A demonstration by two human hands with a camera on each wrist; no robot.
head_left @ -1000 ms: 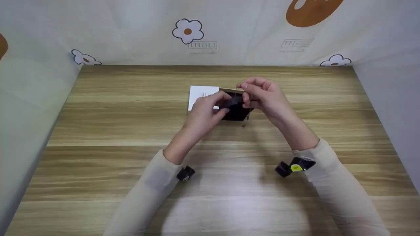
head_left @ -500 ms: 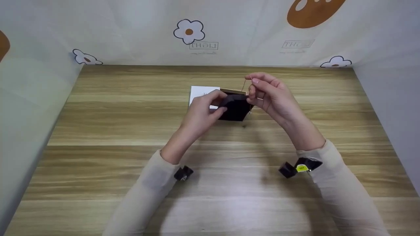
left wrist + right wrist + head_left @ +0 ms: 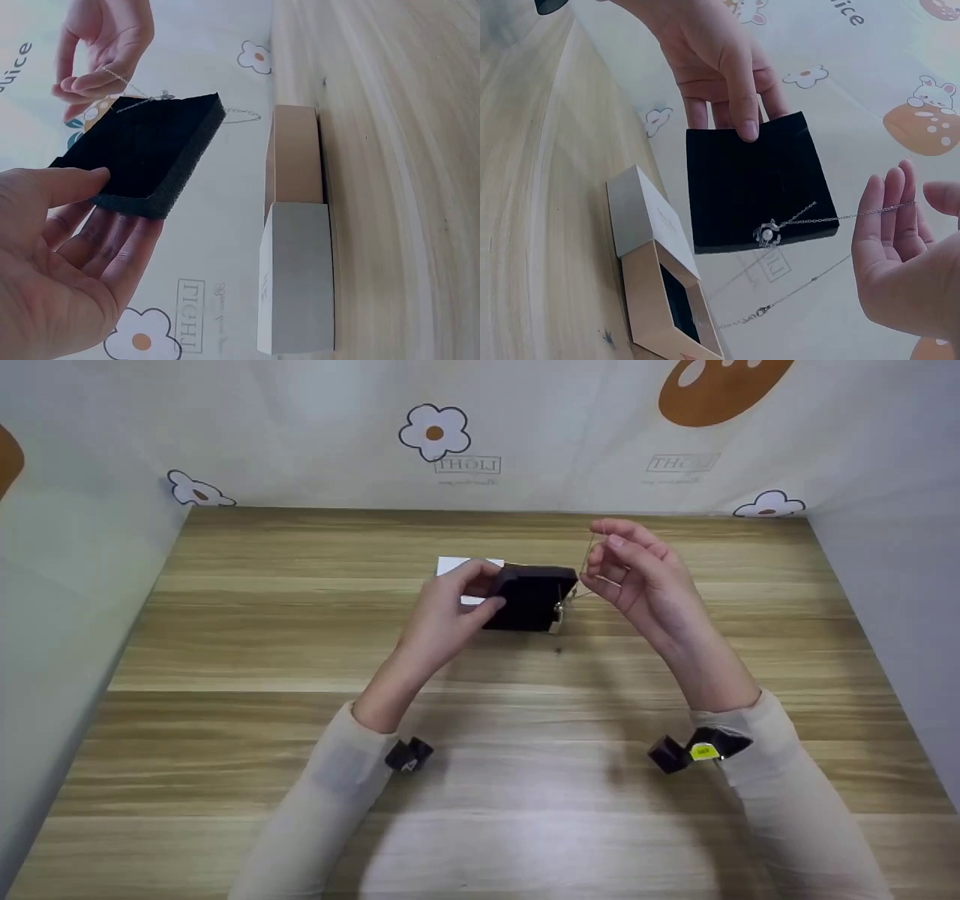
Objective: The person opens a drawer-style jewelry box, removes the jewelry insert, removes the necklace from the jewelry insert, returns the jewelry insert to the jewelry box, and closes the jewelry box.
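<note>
My left hand holds a square black foam pad at one edge, thumb on its flat face and fingers beneath. A thin silver necklace with a round pendant, a pearl-like bead at its centre, lies against the pad near its far edge. To the right, my right hand pinches the necklace's chain near the thumb and index fingertip, its other fingers loosely bent. From the pad the chain runs across to those fingers, and a lower length with a clasp hangs free.
Behind the pad on the wooden table, an open tan box with a dark inside stands against a white box part. A small dark speck lies in front. A patterned curtain encloses the table's back and sides.
My right hand has moved right and away from the pad, drawing the chain with it. The left hand has shifted slightly left and tilted the pad, and the pendant now shows at its right edge.
</note>
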